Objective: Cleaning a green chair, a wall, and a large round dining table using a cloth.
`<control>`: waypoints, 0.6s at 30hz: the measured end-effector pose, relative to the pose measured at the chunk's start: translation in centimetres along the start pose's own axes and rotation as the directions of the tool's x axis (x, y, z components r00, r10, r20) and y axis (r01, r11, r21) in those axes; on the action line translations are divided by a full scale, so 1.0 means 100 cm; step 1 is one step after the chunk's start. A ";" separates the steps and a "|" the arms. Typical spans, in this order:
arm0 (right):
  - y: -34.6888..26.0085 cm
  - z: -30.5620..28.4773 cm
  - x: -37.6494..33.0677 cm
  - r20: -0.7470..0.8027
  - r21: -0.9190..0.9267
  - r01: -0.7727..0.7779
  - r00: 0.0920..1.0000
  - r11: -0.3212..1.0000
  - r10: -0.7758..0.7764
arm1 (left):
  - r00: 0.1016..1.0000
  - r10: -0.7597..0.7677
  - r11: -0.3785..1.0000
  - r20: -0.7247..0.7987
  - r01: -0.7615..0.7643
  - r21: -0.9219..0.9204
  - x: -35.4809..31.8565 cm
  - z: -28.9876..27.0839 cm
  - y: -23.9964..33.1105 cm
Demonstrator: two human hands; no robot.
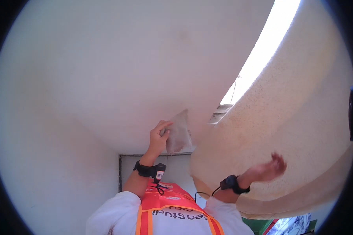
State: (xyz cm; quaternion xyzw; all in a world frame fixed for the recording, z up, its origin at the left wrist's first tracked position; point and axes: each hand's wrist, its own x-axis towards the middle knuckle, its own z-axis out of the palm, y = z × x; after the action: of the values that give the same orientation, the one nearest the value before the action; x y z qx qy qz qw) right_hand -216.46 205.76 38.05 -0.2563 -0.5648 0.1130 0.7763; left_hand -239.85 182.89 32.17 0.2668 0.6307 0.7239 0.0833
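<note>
My left hand is raised in the middle of the head view, its fingers closed on one edge of a thin, pale, see-through sheet. The sheet hangs out to the right of the fingers with a pointed upper corner and a ragged lower edge; whether it is a cloth or a plastic bag I cannot tell. Out to the right, my right hand is held up in front of a beige curtain. Motion smears its fingers, and nothing shows in it.
A pale wall fills the left and upper part. Bright light comes through a long gap beside the curtain. Black straps with small devices sit on both wrists, with a cable near the right one. A patterned blue-white thing shows lower right.
</note>
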 end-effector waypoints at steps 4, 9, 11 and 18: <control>-0.034 0.030 0.070 0.074 0.715 -0.034 0.997 0.698 -0.026 | 0.996 0.017 1.000 0.084 -0.017 -0.003 0.001 0.004 -0.002; -0.030 -0.108 0.127 -0.422 0.829 0.485 0.870 0.280 -0.256 | 0.990 0.045 0.998 0.135 -0.050 0.032 0.000 -0.001 -0.020; -0.047 -0.120 0.117 -0.460 0.746 0.572 0.813 0.340 -0.358 | 0.982 0.136 0.986 0.132 -0.147 0.082 -0.005 -0.008 -0.034; -0.127 -0.123 0.093 -0.462 0.609 0.694 0.704 0.384 -0.539 | 0.963 0.153 0.982 0.223 -0.123 -0.144 -0.005 0.007 -0.029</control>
State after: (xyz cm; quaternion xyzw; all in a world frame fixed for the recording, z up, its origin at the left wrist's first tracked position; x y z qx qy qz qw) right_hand -203.28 196.11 49.50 0.3071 -0.4428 0.0121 0.8423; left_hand -239.70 183.83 29.27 0.3871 0.5483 0.7310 0.1231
